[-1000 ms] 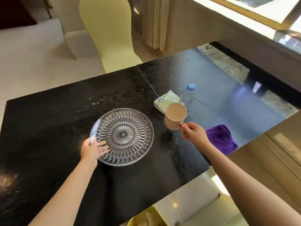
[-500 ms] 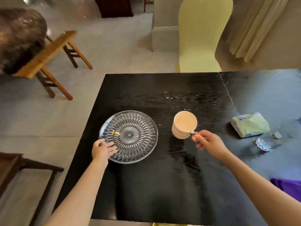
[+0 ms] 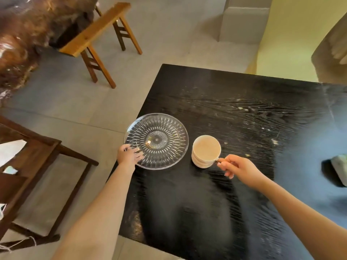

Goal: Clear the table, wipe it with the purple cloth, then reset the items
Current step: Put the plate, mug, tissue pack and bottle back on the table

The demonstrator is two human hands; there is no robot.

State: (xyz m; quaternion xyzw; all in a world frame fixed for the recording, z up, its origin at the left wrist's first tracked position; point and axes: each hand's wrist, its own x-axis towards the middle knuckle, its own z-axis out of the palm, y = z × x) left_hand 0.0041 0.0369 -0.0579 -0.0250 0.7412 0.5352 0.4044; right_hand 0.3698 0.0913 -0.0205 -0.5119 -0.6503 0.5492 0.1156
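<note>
Left hand: grip curled over glass plate rim, plate jutting past worktop edge; thumb hidden.
Right hand: grip pinching cup handle, cup beside plate.
Right edge: blurred pack, cut off.

Bench: black, streaked wood grain, pale specks on far side, blue-grey sheen at right.
Plate: clear glass, cut petal rays fanning from centre.
Cup: cream, ribbed bands round wall, beige inside.
Floor: grey tiles.
Stool, far left: honey-brown wood.
Chair, far right: pale yellow.
Frame, near left: dark brown wood.
</note>
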